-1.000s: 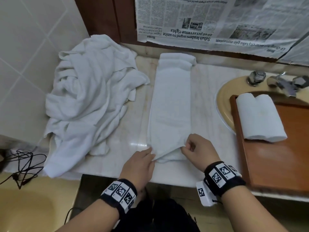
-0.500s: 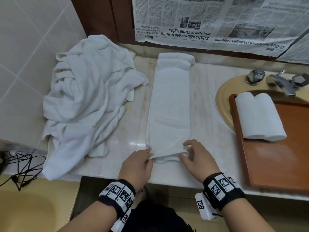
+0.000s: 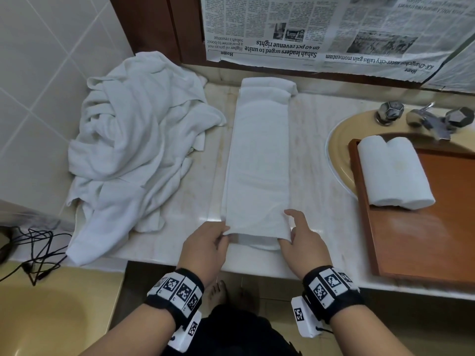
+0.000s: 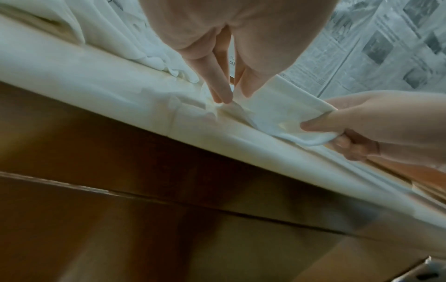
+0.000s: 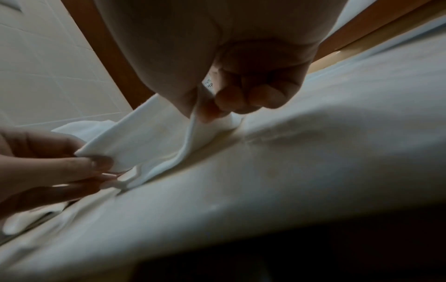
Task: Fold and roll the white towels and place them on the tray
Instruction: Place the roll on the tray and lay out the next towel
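Observation:
A long folded white towel point(image 3: 258, 155) lies lengthwise on the marble counter, its far end bunched against the wall. My left hand point(image 3: 205, 249) pinches the near left corner of the towel point(image 4: 270, 108), and my right hand point(image 3: 302, 242) pinches the near right corner, thumb on top. The near edge is lifted a little off the counter, as the towel point(image 5: 149, 137) shows in the right wrist view. A wooden tray point(image 3: 431, 237) sits at the right over the sink, with two rolled white towels point(image 3: 393, 173) at its far end.
A heap of crumpled white towels point(image 3: 133, 150) covers the counter's left part by the tiled wall. Taps point(image 3: 424, 116) stand behind the yellow sink rim point(image 3: 336, 147). Newspaper point(image 3: 334, 29) covers the mirror. Black cables point(image 3: 33, 253) hang at the lower left.
Both hands have raised the towel's near edge slightly and shifted apart to its corners; my right thumb now lies on top of the fabric.

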Motion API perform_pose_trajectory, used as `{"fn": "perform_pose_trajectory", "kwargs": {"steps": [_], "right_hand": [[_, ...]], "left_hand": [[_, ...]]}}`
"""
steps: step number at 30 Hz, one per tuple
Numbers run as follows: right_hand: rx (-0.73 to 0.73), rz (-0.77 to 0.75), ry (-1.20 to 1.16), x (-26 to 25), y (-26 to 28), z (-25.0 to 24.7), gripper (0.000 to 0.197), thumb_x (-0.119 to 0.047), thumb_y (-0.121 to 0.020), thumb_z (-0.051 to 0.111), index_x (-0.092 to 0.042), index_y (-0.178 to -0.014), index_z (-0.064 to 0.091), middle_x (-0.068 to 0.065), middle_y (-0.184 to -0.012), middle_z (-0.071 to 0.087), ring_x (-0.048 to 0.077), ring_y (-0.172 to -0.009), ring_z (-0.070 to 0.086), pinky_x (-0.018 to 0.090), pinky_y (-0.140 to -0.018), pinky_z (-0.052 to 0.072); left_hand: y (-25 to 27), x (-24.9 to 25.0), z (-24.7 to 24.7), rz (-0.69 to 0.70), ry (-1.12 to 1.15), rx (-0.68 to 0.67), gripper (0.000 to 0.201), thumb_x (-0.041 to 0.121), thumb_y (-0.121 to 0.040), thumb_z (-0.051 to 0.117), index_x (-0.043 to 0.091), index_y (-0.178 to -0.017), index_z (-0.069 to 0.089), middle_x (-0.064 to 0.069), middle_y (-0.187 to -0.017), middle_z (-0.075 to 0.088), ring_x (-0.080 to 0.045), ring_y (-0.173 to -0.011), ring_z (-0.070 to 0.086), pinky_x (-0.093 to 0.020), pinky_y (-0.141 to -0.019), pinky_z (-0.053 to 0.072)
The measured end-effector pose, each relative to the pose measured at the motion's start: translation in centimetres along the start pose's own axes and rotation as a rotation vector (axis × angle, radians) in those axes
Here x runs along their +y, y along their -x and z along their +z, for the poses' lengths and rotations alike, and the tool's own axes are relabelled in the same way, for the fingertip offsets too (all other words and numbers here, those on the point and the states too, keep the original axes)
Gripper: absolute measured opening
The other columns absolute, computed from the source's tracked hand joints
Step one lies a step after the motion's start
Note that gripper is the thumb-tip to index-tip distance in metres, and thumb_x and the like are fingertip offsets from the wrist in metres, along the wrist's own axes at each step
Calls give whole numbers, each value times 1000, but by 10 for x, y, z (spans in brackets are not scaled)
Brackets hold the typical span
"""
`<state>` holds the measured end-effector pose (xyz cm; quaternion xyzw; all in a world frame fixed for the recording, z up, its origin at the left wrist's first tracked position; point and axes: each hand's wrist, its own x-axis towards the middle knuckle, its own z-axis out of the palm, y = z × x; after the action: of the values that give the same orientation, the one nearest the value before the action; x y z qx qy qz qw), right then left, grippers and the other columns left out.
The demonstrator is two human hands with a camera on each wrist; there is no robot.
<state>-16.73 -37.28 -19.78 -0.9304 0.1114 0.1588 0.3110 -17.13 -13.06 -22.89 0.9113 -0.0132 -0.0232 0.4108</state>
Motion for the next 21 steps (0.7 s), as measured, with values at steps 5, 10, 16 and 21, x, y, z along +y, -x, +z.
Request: {"fn": "perform_pose_trajectory", "kwargs": {"steps": [5,10,16,21], "right_hand": [[-126,-65,-3,14,19,1,74,-25,-94,57,-46,-154,18,-12,-75,52,7,-64,56,19,-55,39],[-133,-63,-24,17,24,-2,76,-29,-94,59,-50,-154,16,-10,-79,56,8,-68,59,18,-59,42],[-119,-77,-58,20,28,5,72,-31,-95,60,-49,-153,22,-5,-66,52,10,-63,56,20,-59,41],[-133,-63,-87,24,32,3,75,-20,-92,63,-51,-149,27,-5,-73,53,9,-66,57,18,-61,44]], "left_hand": [[13,-9,-5,71,-109,-58,24,14,-91,73,23,-113,75,16,-106,64,-9,-99,65,-34,-91,58],[21,-2,-6,38,-109,-34,23,16,-93,71,24,-115,74,22,-92,56,-7,-89,59,-32,-86,55],[27,19,-6,-103,51,-75,22,23,-98,66,34,-115,74,24,-87,67,-1,-88,64,-19,-87,51],[30,18,-12,-165,117,-5,15,24,-96,70,33,-106,77,25,-92,71,6,-93,66,-13,-88,50]]}}
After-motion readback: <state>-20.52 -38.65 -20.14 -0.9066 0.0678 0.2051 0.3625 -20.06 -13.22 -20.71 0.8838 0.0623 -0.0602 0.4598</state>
